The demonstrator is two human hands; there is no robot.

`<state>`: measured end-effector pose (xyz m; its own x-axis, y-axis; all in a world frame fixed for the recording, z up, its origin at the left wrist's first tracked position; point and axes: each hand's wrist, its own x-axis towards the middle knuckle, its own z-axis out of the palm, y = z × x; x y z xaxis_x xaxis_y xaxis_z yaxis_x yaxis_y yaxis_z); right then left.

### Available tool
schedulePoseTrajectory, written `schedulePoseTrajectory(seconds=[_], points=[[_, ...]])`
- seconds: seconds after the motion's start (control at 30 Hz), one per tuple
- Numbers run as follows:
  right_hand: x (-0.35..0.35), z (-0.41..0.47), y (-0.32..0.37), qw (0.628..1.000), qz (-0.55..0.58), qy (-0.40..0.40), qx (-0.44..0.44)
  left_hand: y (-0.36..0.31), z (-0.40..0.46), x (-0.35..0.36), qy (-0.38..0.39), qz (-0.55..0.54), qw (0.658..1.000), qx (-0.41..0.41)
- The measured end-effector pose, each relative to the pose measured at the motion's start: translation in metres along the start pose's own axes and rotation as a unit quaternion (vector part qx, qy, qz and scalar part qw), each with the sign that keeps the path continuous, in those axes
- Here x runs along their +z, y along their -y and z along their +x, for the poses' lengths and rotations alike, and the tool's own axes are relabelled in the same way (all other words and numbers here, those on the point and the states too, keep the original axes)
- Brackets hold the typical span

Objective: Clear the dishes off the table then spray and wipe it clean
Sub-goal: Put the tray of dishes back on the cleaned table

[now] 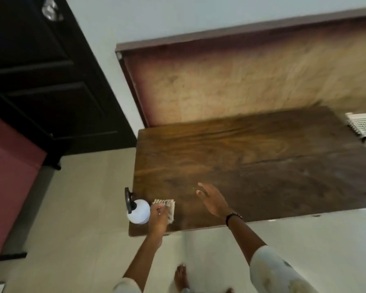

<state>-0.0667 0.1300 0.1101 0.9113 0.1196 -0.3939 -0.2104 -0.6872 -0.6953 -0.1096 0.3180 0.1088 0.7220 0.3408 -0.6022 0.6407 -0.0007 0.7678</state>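
Observation:
A dark wooden table [251, 157] fills the middle of the head view. At its front left corner stands a white spray bottle [138, 211] with a black trigger head. Right beside the bottle lies a folded patterned cloth [167, 205]. My left hand [157, 218] rests on the cloth with its fingers curled over it, touching the bottle's side. My right hand [212, 199] hovers over the table's front part, fingers spread, holding nothing. A dark bead bracelet sits on the right wrist. No dishes show on the tabletop.
A white slatted rack [363, 123] pokes in at the table's right edge. A wooden board [241, 81] leans on the wall behind the table. A dark door [40, 81] and a red box [9, 176] stand at left. My bare feet [181, 278] are on the pale floor.

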Motion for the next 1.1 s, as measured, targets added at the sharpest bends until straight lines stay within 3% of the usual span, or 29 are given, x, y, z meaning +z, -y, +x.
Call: schedulePoseTrajectory(seconds=[0.1, 0.3, 0.67, 0.83, 1.1], points=[[-0.060, -0.031, -0.008, 0.998, 0.047, -0.034, 0.011, -0.050, -0.031, 0.045, 0.043, 0.016, 0.996, 0.072], [-0.177, -0.091, -0.038, 0.987, 0.112, -0.105, 0.041, -0.119, -0.087, 0.139, 0.132, 0.031, 0.983, 0.128], [-0.328, -0.138, -0.123, 0.972, 0.111, -0.198, 0.067, -0.159, -0.149, 0.306, 0.280, 0.059, 0.944, 0.164], [-0.371, -0.115, -0.183, 0.969, 0.089, -0.211, 0.099, -0.156, -0.149, 0.376, 0.302, 0.068, 0.939, 0.150], [-0.439, -0.065, -0.275, 0.981, 0.024, -0.142, 0.134, -0.159, -0.130, 0.479, 0.279, 0.102, 0.950, 0.096]])
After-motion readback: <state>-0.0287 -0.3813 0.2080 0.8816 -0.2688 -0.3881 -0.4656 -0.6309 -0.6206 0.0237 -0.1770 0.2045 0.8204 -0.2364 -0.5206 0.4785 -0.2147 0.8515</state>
